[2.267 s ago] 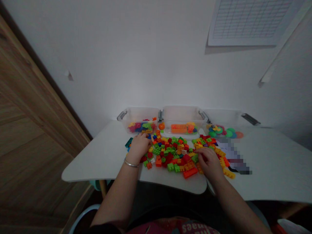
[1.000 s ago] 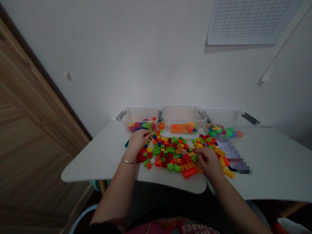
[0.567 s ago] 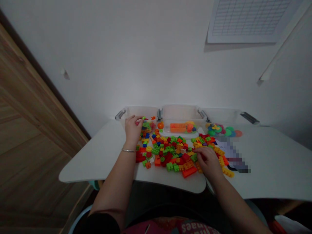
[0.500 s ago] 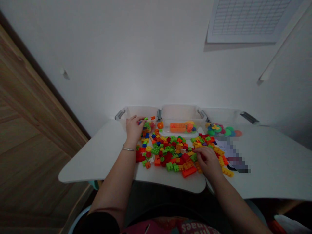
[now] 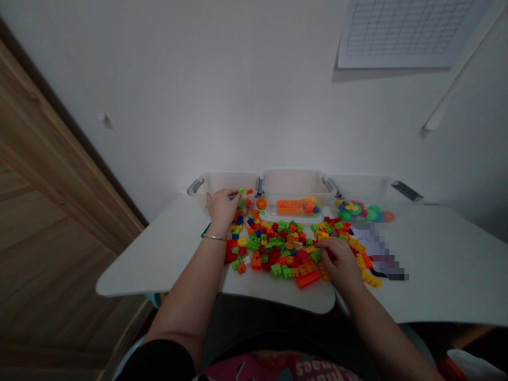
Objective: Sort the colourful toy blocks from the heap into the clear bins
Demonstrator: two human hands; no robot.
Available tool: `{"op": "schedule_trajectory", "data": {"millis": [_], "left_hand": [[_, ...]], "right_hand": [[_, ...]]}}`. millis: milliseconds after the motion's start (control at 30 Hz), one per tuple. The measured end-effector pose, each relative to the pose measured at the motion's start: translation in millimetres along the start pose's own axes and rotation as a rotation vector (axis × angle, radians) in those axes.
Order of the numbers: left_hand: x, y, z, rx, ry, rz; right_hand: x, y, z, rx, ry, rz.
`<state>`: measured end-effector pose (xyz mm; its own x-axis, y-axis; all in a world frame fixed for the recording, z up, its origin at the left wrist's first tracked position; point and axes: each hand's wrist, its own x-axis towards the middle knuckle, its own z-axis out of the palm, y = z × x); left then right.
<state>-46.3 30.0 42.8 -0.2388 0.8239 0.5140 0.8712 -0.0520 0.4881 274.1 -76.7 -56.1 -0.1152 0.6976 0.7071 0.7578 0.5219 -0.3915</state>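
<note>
Because the left hand [image 5: 223, 207] hangs so close to the near rim of the leftmost clear plastic bin with a grey handle [image 5: 236, 181], a knuckle could catch that rim and nudge the bin, or anything let go too soon could drop outside it. A low sweep of the wrist with its silver bracelet [image 5: 215, 237] might also scatter the loose heap of multicoloured plastic toy bricks [image 5: 273, 244], which lies just beside it on the white counter [image 5: 159, 259]. That heap spreads between the two hands, in front of the bin. The left hand's fingers are bent, a small bright green piece [image 5: 241, 191] showing by their tips; whether they grasp anything I cannot tell. The right hand [image 5: 340, 260] rests at the heap's right part, thumb and forefinger close together; whether a brick is pinched there is unclear.
</note>
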Motion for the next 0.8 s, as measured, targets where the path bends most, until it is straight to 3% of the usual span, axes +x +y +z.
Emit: {"op": "schedule_trajectory", "data": {"millis": [500,600,700,800], "left_hand": [[-3,-14,0,-0.071,0.003,0.106],[-8,-20,-8,-0.114,0.087,0.141],[-15,-24,-17,0.009,0.100,0.210],[-22,-26,-21,0.264,-0.045,0.223]], "right_hand": [[-1,-1,1,0.029,-0.008,0.045],[-1,-1,1,0.034,-0.004,0.036],[-1,-2,2,0.035,0.000,0.033],[-1,-2,2,0.027,-0.011,0.035]]}}
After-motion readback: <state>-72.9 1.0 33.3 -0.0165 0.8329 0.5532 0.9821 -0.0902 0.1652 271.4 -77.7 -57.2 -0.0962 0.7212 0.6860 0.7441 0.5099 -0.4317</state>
